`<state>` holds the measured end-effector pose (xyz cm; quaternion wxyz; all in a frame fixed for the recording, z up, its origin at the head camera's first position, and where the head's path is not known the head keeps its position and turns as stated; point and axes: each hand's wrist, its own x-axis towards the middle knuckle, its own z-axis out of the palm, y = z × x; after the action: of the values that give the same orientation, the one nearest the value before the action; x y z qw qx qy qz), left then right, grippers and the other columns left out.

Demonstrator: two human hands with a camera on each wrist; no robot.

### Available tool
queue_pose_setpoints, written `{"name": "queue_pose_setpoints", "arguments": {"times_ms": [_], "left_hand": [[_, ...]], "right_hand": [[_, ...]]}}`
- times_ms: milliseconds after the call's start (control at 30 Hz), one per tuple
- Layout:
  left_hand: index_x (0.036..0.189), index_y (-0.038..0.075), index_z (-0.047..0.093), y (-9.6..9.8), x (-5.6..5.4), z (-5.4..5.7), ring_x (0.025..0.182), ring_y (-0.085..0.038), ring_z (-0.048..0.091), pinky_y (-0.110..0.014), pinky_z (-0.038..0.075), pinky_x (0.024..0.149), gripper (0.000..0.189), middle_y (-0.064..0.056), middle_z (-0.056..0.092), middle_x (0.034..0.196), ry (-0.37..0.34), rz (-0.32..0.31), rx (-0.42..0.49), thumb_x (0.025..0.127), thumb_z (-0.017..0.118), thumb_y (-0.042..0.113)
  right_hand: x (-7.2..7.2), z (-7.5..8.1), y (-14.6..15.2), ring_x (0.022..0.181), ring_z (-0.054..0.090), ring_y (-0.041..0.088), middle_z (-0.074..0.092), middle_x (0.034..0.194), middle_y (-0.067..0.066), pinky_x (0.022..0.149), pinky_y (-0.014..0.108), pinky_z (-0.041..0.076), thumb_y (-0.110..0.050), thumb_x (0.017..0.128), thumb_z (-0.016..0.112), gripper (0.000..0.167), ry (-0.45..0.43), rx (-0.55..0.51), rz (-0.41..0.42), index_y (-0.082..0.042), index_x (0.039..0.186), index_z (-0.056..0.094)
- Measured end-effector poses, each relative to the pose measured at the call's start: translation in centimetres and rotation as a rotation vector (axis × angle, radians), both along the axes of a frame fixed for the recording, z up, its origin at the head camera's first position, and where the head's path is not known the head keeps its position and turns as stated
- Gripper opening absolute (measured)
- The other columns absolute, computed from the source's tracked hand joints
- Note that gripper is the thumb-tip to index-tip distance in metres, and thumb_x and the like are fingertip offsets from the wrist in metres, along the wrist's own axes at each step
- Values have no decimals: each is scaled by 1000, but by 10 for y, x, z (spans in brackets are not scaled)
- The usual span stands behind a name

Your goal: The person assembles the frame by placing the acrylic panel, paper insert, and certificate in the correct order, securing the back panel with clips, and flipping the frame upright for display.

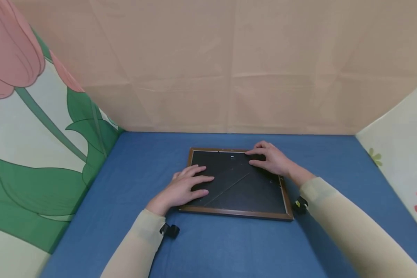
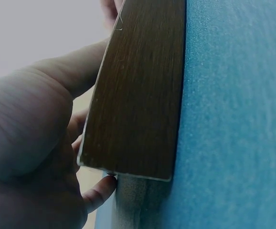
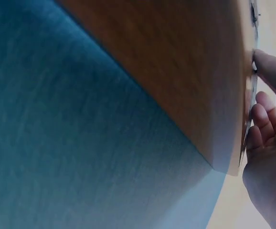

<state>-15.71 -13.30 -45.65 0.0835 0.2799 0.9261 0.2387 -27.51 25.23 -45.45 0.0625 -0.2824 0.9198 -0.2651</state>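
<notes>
A picture frame [image 1: 236, 214] with a brown wooden border lies on the blue surface, its black backing board [image 1: 243, 193] facing up. A thin diagonal line crosses the board. My left hand [image 1: 184, 187] lies over the frame's left side, fingers spread and reaching onto the board. Over the far right corner is my right hand [image 1: 272, 160], its index finger at the far border and its thumb over the board. In the left wrist view the brown side of the frame [image 2: 133, 95] stands beside my palm. The right wrist view shows fingertips along the edge of the frame [image 3: 176, 62].
Blue cloth [image 1: 229, 251] covers the table. A beige sheet [image 1: 229, 77] forms the back wall, with a tulip-patterned panel [image 1: 38, 185] on the left and a flowered white panel [image 1: 403, 146] on the right. Each wrist carries a small black camera.
</notes>
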Motion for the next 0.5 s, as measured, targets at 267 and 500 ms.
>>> {"name": "queue_pose_setpoints", "arguments": {"times_ms": [267, 500], "left_hand": [[160, 34, 61, -1, -4, -2, 167, -36, 17, -72, 24, 122, 52, -4, 33, 179, 0, 4, 8, 110, 67, 49], [164, 33, 56, -5, -7, -9, 168, -36, 13, -75, 22, 123, 64, -10, 19, 183, -28, 79, 52, 105, 74, 51]], "right_hand": [[-7, 10, 1, 131, 52, 38, 53, 145, 15, 105, 64, 45, -32, 106, 79, 54, -95, 11, 39, -15, 156, 65], [-14, 25, -15, 137, 56, 39, 55, 151, 18, 112, 64, 46, -26, 108, 76, 61, -180, -5, 10, -11, 163, 55]]}}
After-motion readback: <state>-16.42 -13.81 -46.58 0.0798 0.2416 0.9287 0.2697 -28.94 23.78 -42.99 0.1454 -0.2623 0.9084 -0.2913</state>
